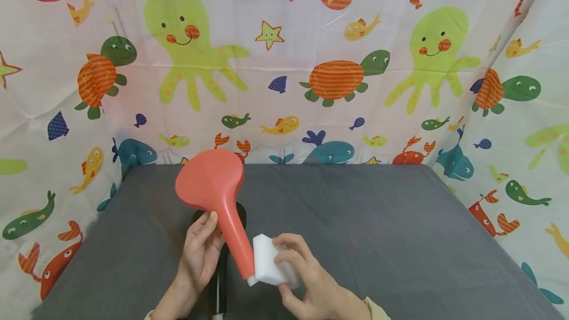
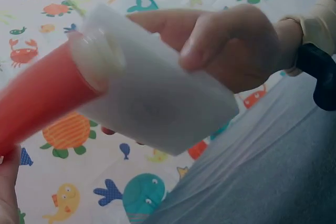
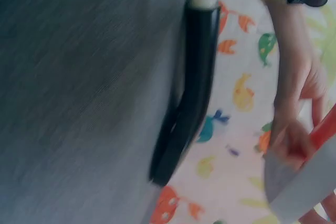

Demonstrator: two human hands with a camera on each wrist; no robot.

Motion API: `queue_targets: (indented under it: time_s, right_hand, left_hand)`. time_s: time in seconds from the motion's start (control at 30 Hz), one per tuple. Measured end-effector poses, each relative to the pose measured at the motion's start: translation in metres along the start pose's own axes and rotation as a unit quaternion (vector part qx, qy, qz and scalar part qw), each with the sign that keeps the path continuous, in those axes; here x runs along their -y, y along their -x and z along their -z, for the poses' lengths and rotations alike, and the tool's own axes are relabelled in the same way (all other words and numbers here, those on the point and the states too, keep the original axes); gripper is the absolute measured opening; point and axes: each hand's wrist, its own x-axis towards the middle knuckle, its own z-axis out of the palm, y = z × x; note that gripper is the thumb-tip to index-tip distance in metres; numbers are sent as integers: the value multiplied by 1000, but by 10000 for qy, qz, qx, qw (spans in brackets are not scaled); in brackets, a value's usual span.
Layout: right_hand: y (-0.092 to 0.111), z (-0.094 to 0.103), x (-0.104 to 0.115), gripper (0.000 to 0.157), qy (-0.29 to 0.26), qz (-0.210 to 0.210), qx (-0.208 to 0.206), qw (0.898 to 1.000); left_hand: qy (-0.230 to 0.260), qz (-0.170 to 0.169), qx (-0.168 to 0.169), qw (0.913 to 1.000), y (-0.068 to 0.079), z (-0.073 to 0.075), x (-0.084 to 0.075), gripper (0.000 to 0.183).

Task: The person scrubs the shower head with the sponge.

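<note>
A red hand shower head point(image 1: 218, 186) is held up over the table by my left hand point(image 1: 200, 251), its thumb against the neck and its round head tilted up to the left. My right hand point(image 1: 311, 280) grips a white sponge block point(image 1: 268, 260) between thumb and fingers. The sponge touches the lower end of the red handle, beside its whitish threaded connector point(image 2: 97, 59), as the left wrist view shows. Behind the left hand, a black hand shower head point(image 3: 199, 56) lies on the table, partly hidden in the head view.
A dark grey cloth point(image 1: 378, 231) covers the table. Around its back and sides hangs a white curtain point(image 1: 284, 98) printed with sea animals.
</note>
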Motion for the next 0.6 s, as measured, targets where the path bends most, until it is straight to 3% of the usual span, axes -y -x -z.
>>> queue_targets:
  time_s: [0.13,0.2,0.3,0.37,0.43,0.6]
  right_hand:
    - [-2,-6,5,25,92,333,248,9991]
    - [-4,-9,7,23,517,629,442,9957]
    - [-5,-9,7,20,1383,1140,726,9811]
    - [-3,-7,6,20,1523,1129,877,9779]
    - [0,-3,2,20,1436,954,884,9811]
    - [4,6,-9,29,1062,643,424,9914]
  left_hand:
    - [-254,12,-55,9997,0,1,2,34]
    - [-478,-11,-55,9988,0,1,4,34]
    - [-797,-70,-46,9968,-1,1,6,32]
    - [-947,-88,-107,9954,-1,0,6,30]
    - [-1107,-147,-186,9936,-1,-1,5,29]
    - [-1406,-291,-371,9889,-1,-2,4,27]
